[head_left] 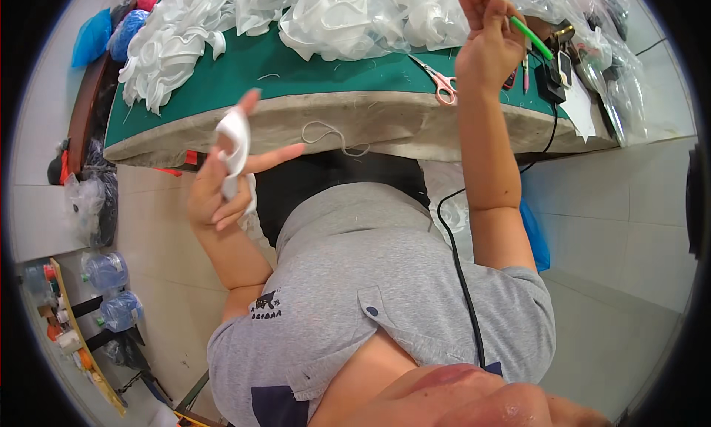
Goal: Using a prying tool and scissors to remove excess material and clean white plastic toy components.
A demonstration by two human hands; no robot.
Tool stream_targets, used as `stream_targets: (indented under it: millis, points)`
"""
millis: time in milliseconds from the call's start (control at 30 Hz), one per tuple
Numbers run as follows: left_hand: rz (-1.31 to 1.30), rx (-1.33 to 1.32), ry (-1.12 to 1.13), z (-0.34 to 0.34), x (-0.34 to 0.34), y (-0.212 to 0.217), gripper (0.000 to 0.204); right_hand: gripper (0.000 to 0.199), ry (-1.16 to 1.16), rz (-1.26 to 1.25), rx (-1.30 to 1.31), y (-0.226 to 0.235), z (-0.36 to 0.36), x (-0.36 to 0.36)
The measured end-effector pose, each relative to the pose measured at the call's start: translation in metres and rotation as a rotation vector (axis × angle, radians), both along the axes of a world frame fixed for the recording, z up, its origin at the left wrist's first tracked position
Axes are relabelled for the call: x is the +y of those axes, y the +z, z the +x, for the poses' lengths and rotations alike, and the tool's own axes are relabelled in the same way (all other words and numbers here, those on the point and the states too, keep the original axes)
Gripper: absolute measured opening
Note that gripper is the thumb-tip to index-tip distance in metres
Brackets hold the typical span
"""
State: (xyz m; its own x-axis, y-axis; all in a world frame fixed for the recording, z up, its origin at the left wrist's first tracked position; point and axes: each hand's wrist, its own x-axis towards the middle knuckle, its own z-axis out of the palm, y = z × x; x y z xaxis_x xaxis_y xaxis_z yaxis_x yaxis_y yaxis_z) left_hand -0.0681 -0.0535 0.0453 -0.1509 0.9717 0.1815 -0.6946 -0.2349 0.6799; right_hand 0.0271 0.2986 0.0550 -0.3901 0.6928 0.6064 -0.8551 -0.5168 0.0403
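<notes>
Green tabletop [237,64], white strip [236,142] in left hand [209,188]

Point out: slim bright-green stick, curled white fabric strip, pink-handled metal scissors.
Slim bright-green stick [532,38]: head view, middle of its shaft.
Curled white fabric strip [236,159]: head view, on its folded band.
Pink-handled metal scissors [435,75]: head view, where blades meet handles.

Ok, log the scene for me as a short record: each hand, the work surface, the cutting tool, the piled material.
Left hand: holding a curled white fabric strip
Right hand: raised, holding a slim bright-green stick
Surface: green tabletop
Cutting tool: pink-handled metal scissors, lying on the tabletop left of the right forearm
Material: heaped white ruffled fabric along the far side
</notes>
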Motion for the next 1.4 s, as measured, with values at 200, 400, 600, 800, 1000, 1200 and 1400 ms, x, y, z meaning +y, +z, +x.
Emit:
stream_targets:
  millis: [200, 400, 600, 800, 1000, 1200, 1400]
  points:
    - [-0.036, 0.147, 0.419, -0.013, -0.012, -0.017, 0.049, 0.016, -0.131, 0.797, -0.933, 0.007, 0.036, -0.062]
    - [-0.31, 0.449, 0.673, 0.011, 0.016, -0.02, 0.025, 0.015, -0.284, 1.38, -0.976, -0.019, 0.027, -0.103]
    - [-0.386, 0.187, 0.556, 0.015, 0.039, -0.033, 0.015, 0.011, -0.61, 1.299, -0.794, -0.014, 0.028, -0.116]
    - [-0.362, -0.104, 0.398, 0.02, 0.048, -0.034, 0.013, 0.023, -0.914, 1.511, -0.5, -0.02, 0.021, -0.129]
    - [-0.292, -0.425, 0.199, 0.017, 0.043, -0.04, 0.016, 0.029, -1.095, 1.653, -0.388, -0.021, 0.009, -0.138]
    - [-0.308, -0.533, 0.164, 0.021, 0.044, -0.041, 0.017, 0.033, -1.263, 1.749, -0.278, -0.023, 0.006, -0.137]
    - [-0.115, -0.629, -0.066, 0.01, 0.044, -0.054, 0.017, 0.022, -1.288, 1.65, -0.187, -0.013, 0.017, -0.135]
